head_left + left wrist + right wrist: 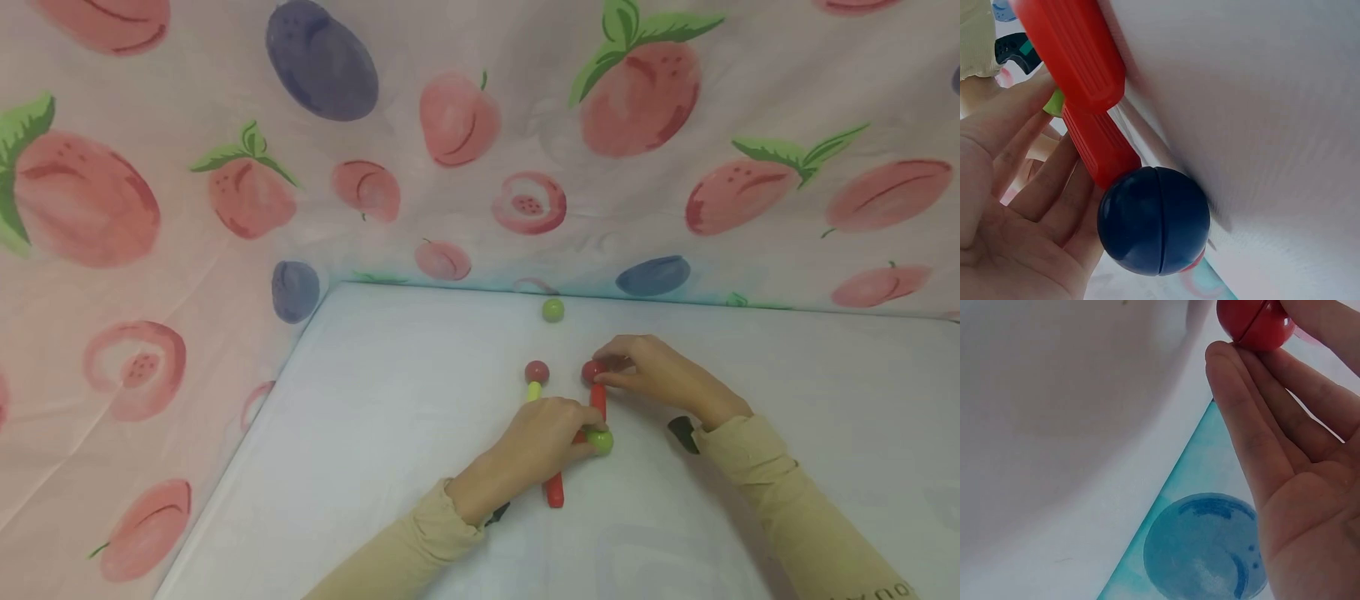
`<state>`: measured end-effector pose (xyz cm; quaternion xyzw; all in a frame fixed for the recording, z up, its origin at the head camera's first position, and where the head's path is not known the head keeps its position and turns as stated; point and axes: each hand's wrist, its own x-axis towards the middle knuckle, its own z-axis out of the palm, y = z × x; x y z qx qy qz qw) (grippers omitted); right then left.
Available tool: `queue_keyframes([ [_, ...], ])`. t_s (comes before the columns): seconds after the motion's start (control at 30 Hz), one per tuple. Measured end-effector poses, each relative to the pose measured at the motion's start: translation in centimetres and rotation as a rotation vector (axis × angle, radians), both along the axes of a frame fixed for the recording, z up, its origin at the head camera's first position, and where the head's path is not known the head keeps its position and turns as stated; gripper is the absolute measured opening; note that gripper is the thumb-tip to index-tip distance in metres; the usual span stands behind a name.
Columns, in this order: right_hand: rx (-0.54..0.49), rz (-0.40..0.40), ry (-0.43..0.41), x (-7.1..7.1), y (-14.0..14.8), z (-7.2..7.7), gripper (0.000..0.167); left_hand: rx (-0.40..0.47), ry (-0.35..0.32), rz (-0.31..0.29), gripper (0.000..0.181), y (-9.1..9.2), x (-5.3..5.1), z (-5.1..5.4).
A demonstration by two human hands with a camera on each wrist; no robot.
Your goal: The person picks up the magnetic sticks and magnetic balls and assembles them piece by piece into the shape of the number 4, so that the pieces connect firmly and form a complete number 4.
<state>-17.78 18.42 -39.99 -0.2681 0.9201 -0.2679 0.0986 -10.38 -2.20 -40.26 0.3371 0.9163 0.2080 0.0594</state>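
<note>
My left hand (543, 442) pinches a green ball (601, 442) between thumb and fingers. My right hand (663, 375) holds a red ball (592, 372) by its fingertips. Between these two balls runs a red stick (597, 402). Another red stick (555, 490) sticks out toward the front from under the left hand. A yellow-green stick (534, 390) reaches from behind that hand to a second red ball (537, 372). The left wrist view shows a dark blue ball (1154, 220) touching the end of a red stick (1100, 147), beside the left palm; the head view hides this ball.
A loose green ball (552, 310) lies at the back of the white table (390, 375). Fruit-patterned cloth (465, 200) rises along the table's back and left edges. Dark wrist straps show by both cuffs.
</note>
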Motion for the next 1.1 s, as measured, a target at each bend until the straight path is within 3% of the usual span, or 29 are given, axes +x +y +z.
queue_keyframes([
  [0.8,0.034,-0.043,-0.029,0.30,-0.20,0.56,0.026,0.017,-0.040,0.020,0.026,-0.05,-0.10,-0.09],
  [1.1,-0.008,-0.042,-0.005,0.67,0.01,0.47,0.025,0.078,-0.105,0.041,0.028,-0.44,-0.60,-0.49],
])
